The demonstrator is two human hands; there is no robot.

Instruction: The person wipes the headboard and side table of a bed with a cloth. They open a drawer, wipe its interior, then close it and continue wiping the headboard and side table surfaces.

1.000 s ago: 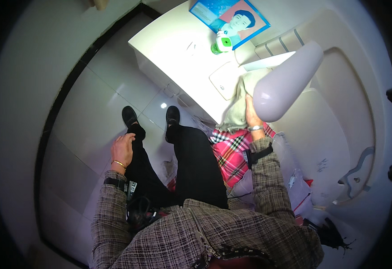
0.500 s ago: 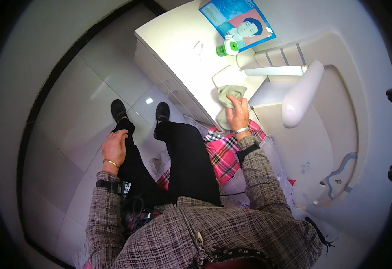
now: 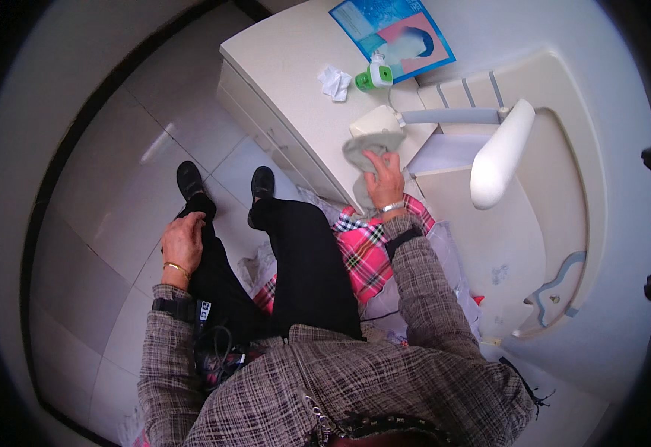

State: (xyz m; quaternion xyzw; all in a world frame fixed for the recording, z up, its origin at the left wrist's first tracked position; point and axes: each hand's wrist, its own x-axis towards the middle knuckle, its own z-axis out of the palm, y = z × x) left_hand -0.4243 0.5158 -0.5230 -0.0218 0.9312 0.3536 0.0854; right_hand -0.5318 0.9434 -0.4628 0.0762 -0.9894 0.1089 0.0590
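Beneath the fingers of my right hand (image 3: 385, 182) is a crumpled grey-green cloth (image 3: 363, 153), with its lower end hanging over the corner of the white cabinet (image 3: 288, 67). The cloth touches the white base of a desk lamp (image 3: 374, 121); the lamp's grey arm and rounded white head reach out to the right. My left hand (image 3: 182, 242) lies over my left knee, fingers loosely bent and holding nothing. A green and white bottle (image 3: 374, 77) and a crumpled white tissue (image 3: 334, 83) sit farther back on the cabinet top.
A blue-bordered picture board (image 3: 400, 37) lies at the back of the cabinet. Pink plaid fabric (image 3: 363, 257) and clear plastic hang below its near corner. To the right is a cream moulded panel (image 3: 504, 231). Pale floor tiles (image 3: 109, 194) extend left.
The bright glare on the cabinet top has gone, so the tissue now shows plainly. My right hand and the cloth have shifted slightly left. My left hand stays on my knee.
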